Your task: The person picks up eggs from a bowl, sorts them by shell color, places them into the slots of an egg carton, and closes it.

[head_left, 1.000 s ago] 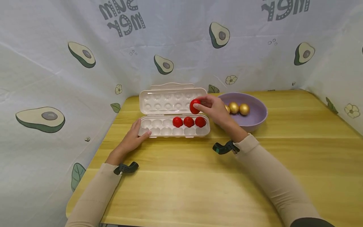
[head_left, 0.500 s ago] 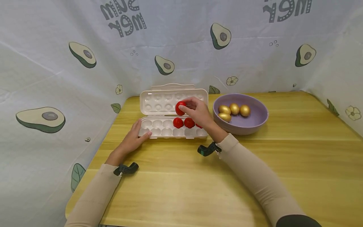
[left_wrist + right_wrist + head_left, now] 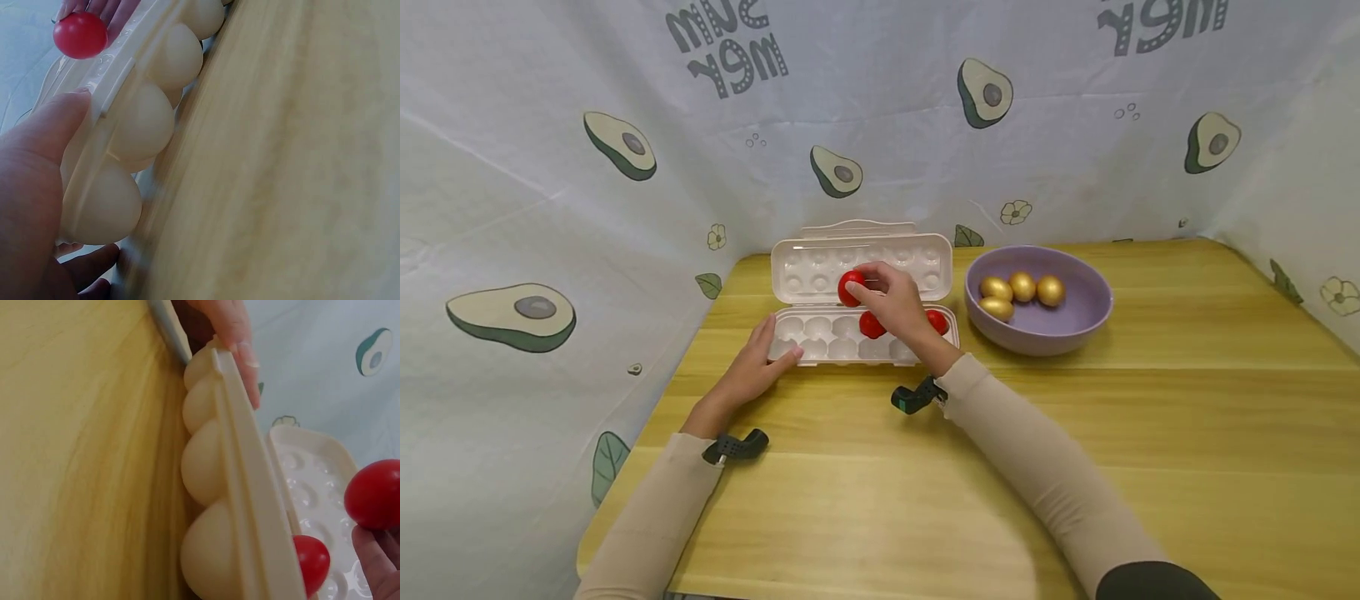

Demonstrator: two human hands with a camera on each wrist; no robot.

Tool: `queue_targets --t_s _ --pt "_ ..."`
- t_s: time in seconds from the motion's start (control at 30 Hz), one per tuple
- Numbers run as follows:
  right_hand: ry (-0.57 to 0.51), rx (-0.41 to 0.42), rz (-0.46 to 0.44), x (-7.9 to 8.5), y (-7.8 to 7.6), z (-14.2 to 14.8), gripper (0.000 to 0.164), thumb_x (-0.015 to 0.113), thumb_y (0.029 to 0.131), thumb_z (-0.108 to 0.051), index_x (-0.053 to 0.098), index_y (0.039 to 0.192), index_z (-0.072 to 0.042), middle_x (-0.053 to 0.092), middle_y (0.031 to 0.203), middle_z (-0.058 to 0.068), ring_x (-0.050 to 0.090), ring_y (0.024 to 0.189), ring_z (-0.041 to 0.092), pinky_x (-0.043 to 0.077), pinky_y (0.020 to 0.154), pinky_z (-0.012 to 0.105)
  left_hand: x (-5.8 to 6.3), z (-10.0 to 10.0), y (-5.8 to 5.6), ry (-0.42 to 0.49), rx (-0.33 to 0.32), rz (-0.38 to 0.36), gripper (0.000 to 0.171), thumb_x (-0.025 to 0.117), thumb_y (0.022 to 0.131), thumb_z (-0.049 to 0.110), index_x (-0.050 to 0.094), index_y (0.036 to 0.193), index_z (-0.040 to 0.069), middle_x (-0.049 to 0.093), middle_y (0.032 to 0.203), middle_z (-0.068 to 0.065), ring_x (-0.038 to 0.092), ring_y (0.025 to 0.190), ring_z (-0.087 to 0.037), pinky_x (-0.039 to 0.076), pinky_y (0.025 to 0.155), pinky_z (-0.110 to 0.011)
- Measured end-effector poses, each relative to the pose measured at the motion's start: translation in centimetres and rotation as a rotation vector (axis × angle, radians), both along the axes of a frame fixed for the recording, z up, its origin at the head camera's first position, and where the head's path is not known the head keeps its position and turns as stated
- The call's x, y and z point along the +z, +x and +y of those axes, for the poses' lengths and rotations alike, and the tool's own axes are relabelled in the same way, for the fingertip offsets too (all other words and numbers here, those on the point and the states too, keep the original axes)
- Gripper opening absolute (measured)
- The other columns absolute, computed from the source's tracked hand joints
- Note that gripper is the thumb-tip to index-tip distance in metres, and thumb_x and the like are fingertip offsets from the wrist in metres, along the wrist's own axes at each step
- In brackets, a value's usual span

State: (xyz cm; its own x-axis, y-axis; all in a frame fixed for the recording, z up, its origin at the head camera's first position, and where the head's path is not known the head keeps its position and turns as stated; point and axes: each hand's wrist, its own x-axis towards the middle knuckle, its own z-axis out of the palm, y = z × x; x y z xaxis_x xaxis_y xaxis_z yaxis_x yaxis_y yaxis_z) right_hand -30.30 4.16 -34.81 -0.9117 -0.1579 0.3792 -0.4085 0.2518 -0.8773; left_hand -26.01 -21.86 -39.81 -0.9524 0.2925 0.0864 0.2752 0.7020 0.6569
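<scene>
A pale egg carton (image 3: 815, 350) lies on the table with its lid (image 3: 790, 282) folded back. At the carton's left end my left hand (image 3: 747, 371) grips it, thumb over the front rim; in the left wrist view its other fingers reach around the end and below. My right hand (image 3: 897, 307) pinches a red egg (image 3: 850, 289) between thumb and fingers, raised above the carton's back row. Two red eggs show in that back row: one (image 3: 872, 325) beside my right hand, another (image 3: 936, 322) at the right end. My right hand covers the cups between them.
Right of the carton stands a purple bowl (image 3: 1037, 341) with several gold eggs (image 3: 1022, 287) in it. The wooden table (image 3: 850, 492) ends at a white avocado-print sheet (image 3: 910, 158) hanging behind and to the sides.
My right hand has carried the red egg leftward from the carton's right end to above its middle, uncovering the gold eggs in the bowl. My left hand has stayed in place.
</scene>
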Motion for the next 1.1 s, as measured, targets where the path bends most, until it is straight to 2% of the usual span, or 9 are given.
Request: queue_targets --t_s 0.27,0.47,0.67,0.93,1.1 --pt "0.005 0.019 0.026 -1.6 -0.1 -1.2 0.035 0.065 0.082 -0.036 0.058 0.111 -0.019 0.062 0.105 -0.005 0.059 0.094 0.008 0.048 0.081 0.023 -0.1 0.0 0.1 0.002 0.013 -0.023 0.091 0.046 0.084 0.059 -0.001 0.146 0.012 -0.001 0.151 -0.003 0.002 0.136 -0.023 0.009 0.108 -0.048" --pt "0.061 0.003 0.092 -2.4 0.0 -1.7 0.033 0.066 0.082 -0.032 0.058 0.11 -0.016 0.064 0.101 -0.002 0.06 0.087 0.008 0.05 0.075 0.021 -0.2 0.0 -0.2 -0.008 0.004 0.013 0.09 0.045 0.085 0.059 0.0 0.146 0.01 0.001 0.15 -0.006 0.005 0.136 -0.025 0.011 0.107 -0.048" --pt "0.106 0.01 0.137 -2.6 -0.2 -1.8 0.033 0.067 0.082 -0.027 0.058 0.111 -0.013 0.065 0.103 0.0 0.06 0.088 0.008 0.048 0.08 0.021 -0.3 -0.1 -0.4 -0.015 0.015 0.024 0.09 0.045 0.085 0.059 0.002 0.146 0.009 0.002 0.15 -0.006 0.006 0.136 -0.024 0.011 0.108 -0.047" --pt "0.221 -0.004 0.17 -2.6 0.1 -1.5 0.033 0.067 0.082 -0.026 0.059 0.11 -0.011 0.064 0.101 0.0 0.058 0.087 0.009 0.048 0.08 0.021 -0.3 0.1 -0.4 -0.013 -0.006 0.009 0.09 0.047 0.085 0.057 -0.001 0.145 0.01 0.0 0.151 -0.008 0.003 0.136 -0.025 0.01 0.107 -0.048" --pt "0.269 -0.003 0.194 -2.6 0.3 -1.5 0.032 0.067 0.082 -0.026 0.058 0.11 -0.011 0.063 0.101 0.001 0.058 0.087 0.012 0.049 0.079 0.024 -0.2 0.1 -0.1 -0.011 0.003 0.005 0.09 0.046 0.085 0.058 -0.001 0.146 0.011 -0.001 0.151 -0.005 0.002 0.137 -0.023 0.01 0.108 -0.047"
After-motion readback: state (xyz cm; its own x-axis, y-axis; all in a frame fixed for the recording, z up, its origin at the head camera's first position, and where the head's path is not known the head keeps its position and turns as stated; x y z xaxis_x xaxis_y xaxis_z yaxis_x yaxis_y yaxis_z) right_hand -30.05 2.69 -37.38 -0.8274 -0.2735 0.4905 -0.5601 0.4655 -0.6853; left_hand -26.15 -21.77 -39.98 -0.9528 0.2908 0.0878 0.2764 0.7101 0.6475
